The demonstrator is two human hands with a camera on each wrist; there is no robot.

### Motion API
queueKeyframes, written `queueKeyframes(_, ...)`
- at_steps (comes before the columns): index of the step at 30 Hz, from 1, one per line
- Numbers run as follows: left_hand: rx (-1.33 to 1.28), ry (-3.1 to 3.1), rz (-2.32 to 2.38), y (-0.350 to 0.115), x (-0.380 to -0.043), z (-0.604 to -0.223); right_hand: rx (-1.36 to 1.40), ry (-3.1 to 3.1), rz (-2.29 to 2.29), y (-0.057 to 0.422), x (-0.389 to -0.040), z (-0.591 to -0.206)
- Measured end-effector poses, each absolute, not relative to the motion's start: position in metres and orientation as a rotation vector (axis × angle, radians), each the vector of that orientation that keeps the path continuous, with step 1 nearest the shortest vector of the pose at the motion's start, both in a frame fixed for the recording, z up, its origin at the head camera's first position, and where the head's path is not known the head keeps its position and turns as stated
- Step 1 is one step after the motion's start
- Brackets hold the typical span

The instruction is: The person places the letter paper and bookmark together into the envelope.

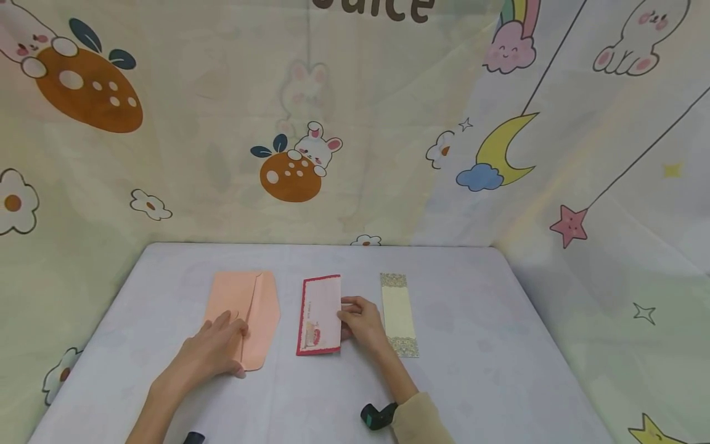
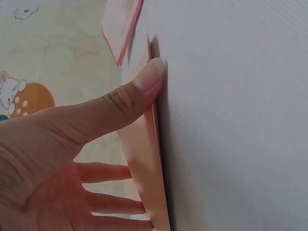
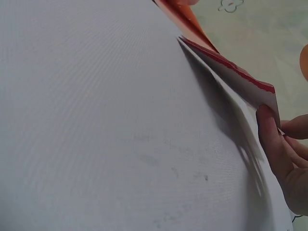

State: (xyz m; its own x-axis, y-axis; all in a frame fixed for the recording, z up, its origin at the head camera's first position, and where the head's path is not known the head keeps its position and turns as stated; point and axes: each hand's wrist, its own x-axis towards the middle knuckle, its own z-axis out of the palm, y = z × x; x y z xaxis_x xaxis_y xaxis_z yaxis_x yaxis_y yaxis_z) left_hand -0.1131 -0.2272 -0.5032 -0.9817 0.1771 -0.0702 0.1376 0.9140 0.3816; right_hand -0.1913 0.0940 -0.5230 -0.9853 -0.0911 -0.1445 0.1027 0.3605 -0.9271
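A peach envelope (image 1: 233,290) with its flap open to the right lies at the left of the table. My left hand (image 1: 213,348) rests on it with fingers spread; in the left wrist view the thumb (image 2: 150,76) lies along the envelope's edge (image 2: 144,159). In the middle is a folded pale pink card (image 1: 324,302) with a red scalloped border and a small printed picture. My right hand (image 1: 363,324) pinches its right edge between thumb and fingers. From the right wrist side, the layers of the card (image 3: 236,79) stand apart, tilted up from the table.
A cream paper strip (image 1: 398,311) with glittery ends lies just right of my right hand. Black wrist devices (image 1: 378,417) show near the front. The white table (image 1: 488,345) meets a printed cloth backdrop (image 1: 211,154) at its back and sides.
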Motion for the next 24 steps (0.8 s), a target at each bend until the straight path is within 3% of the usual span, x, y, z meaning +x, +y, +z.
queueKeyframes(24,0.214,2.98,0.57,-0.227,-0.112,-0.505,-0.048,2.244,-1.814,0.055,-0.193,-0.524)
